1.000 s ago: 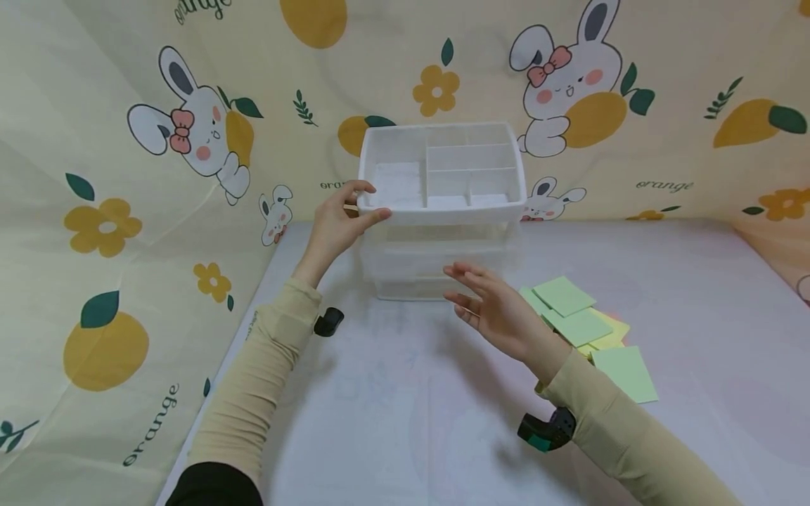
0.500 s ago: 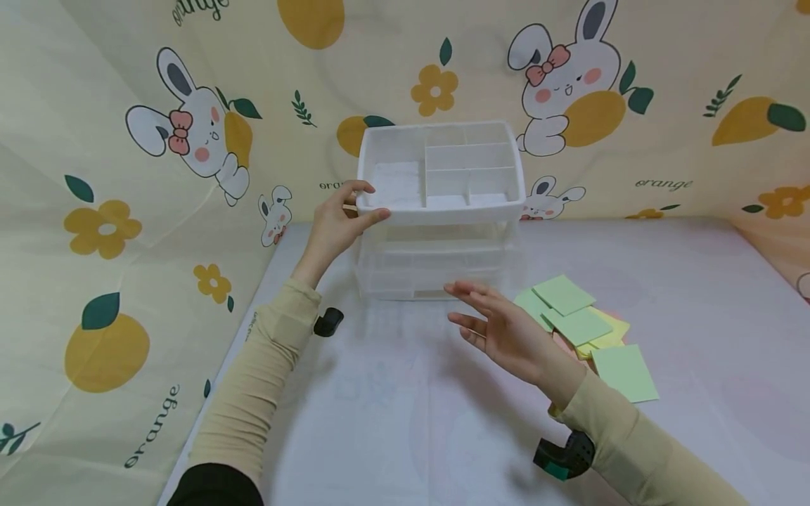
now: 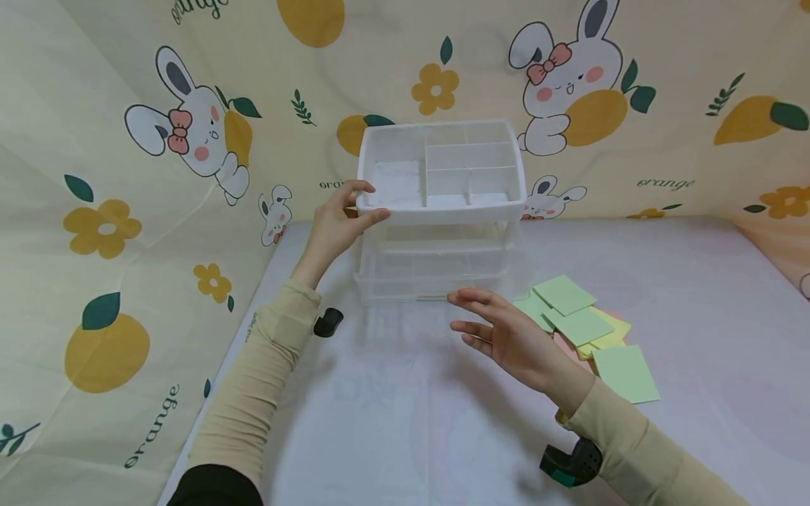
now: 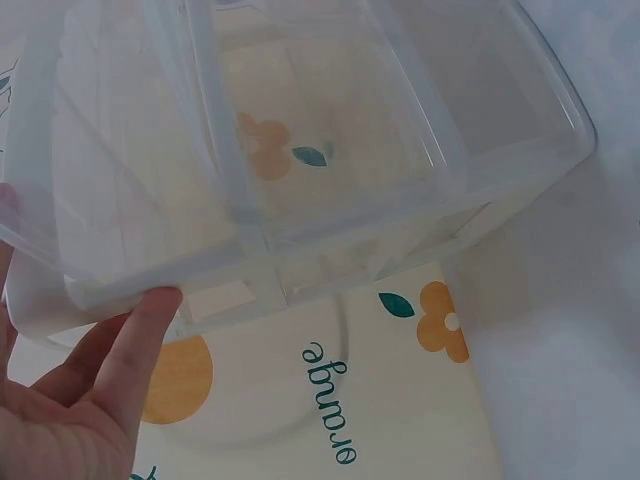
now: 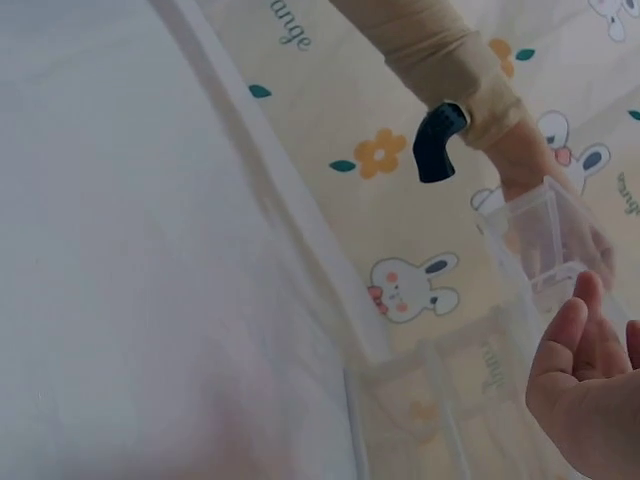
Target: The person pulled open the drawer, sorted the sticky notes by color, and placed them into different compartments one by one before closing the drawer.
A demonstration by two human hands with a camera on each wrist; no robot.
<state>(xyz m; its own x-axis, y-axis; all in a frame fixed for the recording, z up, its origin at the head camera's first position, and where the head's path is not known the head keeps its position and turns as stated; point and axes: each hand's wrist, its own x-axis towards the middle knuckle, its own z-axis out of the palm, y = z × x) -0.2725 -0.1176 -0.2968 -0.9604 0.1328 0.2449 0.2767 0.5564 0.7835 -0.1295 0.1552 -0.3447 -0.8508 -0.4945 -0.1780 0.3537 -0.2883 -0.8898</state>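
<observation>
A desktop drawer organizer (image 3: 443, 216) in white and translucent plastic stands near the back of the table, with a divided tray on top. My left hand (image 3: 340, 218) grips the tray's left front corner, thumb along the front and fingers over the side. The lower clear drawer (image 3: 392, 267) juts forward beneath the tray. My right hand (image 3: 515, 337) is at this drawer's front, its fingers extended and spread, the upper fingertips right at the front edge. In the left wrist view, the left hand (image 4: 90, 400) holds the organizer's edge.
Several square sticky notes (image 3: 623, 372) in green, yellow and pink lie loosely piled to the right of the organizer. Behind rises a cream backdrop (image 3: 380, 63) printed with rabbits and oranges. Each wrist carries a dark camera, such as the right one (image 3: 571, 464).
The lower drawer has slid out toward me. My right hand has moved back toward me and slightly right along with it. The left hand has stayed on the tray corner.
</observation>
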